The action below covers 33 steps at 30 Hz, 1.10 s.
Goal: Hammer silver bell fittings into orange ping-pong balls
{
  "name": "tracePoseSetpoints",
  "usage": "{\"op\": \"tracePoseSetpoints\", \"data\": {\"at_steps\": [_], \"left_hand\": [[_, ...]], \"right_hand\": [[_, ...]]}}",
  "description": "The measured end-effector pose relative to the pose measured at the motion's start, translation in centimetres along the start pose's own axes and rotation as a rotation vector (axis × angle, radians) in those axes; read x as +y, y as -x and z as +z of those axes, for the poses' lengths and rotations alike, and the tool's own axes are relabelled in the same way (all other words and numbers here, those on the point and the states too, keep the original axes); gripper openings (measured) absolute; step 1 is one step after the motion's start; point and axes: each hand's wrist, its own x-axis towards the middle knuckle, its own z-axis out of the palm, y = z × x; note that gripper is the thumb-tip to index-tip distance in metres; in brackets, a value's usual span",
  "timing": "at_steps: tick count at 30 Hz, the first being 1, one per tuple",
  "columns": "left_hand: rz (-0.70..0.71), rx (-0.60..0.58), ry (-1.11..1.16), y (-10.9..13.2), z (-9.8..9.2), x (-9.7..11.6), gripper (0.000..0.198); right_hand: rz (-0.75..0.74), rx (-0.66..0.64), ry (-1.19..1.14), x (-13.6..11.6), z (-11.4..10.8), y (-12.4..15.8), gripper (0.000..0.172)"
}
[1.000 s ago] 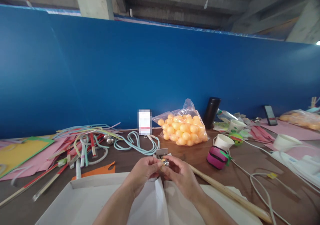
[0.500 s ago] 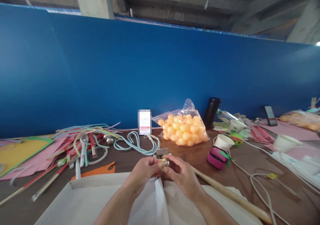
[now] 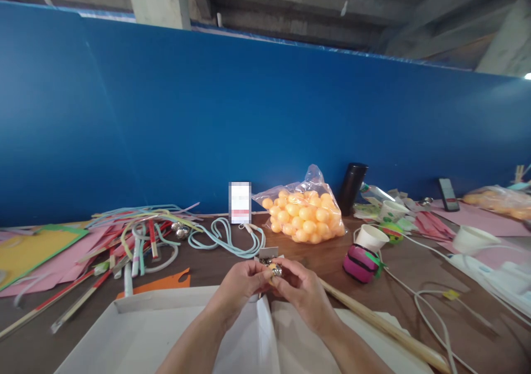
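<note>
Close together at the front middle, my left hand and my right hand pinch a small shiny silver bell between their fingertips. A yellowish bit shows beside the bell at the left fingers, too small to make out. Just behind the fingers stands a little open box with dark, shiny small pieces in it, partly hidden by the hands. Beneath my forearms lies an open white cardboard box. To the right of my right hand a wooden stick lies slantwise.
A clear bag of orange balls stands behind the hands, left of a black bottle. Blue cord lies coiled nearby. Sticks and tubes clutter the left. A magenta pouch, paper cup and white cable are at right.
Both hands stay in place with the bell between them. The bell appears very slightly turned or shifted in the fingertips; nothing else has moved.
</note>
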Motion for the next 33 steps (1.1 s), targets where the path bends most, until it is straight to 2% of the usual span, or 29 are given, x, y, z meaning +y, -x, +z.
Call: {"op": "tracePoseSetpoints", "data": {"at_steps": [6, 27, 33], "left_hand": [[0.019, -0.001, -0.027, -0.02, 0.24, 0.26, 0.034], [0.032, 0.102, -0.196, -0.01, 0.29, -0.34, 0.038], [0.048, 0.103, -0.112, 0.4, 0.16, -0.44, 0.036]], "right_hand": [[-0.013, -0.004, 0.004, -0.29, -0.08, -0.02, 0.04], [0.019, -0.015, -0.033, -0.31, 0.16, 0.02, 0.036], [-0.002, -0.028, -0.006, -0.52, 0.34, 0.0, 0.037]]}}
